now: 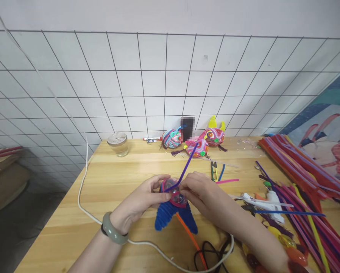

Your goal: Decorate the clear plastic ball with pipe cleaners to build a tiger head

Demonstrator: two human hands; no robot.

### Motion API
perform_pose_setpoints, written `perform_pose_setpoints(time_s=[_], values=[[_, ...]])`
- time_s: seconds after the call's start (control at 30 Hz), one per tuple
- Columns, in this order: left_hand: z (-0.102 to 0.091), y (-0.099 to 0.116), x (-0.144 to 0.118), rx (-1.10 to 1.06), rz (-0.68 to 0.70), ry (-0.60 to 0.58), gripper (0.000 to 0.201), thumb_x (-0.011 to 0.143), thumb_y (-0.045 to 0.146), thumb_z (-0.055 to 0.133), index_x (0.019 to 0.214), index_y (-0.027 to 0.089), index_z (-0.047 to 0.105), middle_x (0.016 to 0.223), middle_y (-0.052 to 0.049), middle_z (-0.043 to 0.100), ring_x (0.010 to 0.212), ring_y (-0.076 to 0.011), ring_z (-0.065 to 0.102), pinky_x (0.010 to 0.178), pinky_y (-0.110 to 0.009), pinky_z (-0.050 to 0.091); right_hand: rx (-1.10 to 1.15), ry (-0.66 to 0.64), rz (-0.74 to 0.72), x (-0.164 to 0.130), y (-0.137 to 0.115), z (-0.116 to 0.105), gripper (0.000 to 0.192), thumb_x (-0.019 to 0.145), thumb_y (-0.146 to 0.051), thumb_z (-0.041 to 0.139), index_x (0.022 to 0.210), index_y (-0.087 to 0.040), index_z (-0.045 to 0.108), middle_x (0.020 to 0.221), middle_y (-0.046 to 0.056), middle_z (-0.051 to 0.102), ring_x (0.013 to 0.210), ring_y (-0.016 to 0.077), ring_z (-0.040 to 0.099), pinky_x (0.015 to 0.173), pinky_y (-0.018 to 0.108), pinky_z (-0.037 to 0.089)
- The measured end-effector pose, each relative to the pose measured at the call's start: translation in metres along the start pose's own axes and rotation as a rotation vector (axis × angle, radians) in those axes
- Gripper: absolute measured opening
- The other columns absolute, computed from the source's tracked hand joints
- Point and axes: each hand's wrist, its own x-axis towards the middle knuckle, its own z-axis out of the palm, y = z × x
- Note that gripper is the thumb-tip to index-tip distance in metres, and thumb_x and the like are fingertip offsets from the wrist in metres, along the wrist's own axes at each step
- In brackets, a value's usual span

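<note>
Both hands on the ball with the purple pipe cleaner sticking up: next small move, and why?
Probably: right hand pulls the purple pipe cleaner down and winds it round the ball. Its free end stands up loose, while the left hand has a grip on the ball above the blue fins, which steadies it.

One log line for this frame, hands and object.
left hand: holds ball | right hand: winds purple pipe cleaner round it | blue tail below
</note>
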Motion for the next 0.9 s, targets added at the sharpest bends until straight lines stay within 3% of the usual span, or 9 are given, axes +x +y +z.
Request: perform_pose_setpoints(time_s=[0.43,0.9], values=[[0.003,0.004,-0.001,-0.067,0.001,-0.031,0.051,0.071,0.017,0.072,0.12,0.022,0.056,0.127,-0.01,0.059,0.114,-0.0289,0.056,0.096,-0.042,0.041,0.036,0.023,0.001,-0.001,0.011,-0.006,0.012,0.092,-0.02,0.05,0.088,-0.019,0.062,0.082,0.004,0.063,0.079,0.0176,0.056,0.076,0.031,0.043],[0.001,0.004,-0.001,-0.045,0.0,-0.027,0.044,0.073,0.019,0.071,0.114,0.025,0.056,0.12,-0.006,0.062,0.109,-0.0255,0.057,0.09,-0.037,0.043,0.11,0.038,0.021,0.002,0.015,-0.008,0.01,0.09,-0.021,0.054,0.084,-0.018,0.062,0.084,0.005,0.062,0.079,0.0172,0.057,0.072,0.028,0.045]])
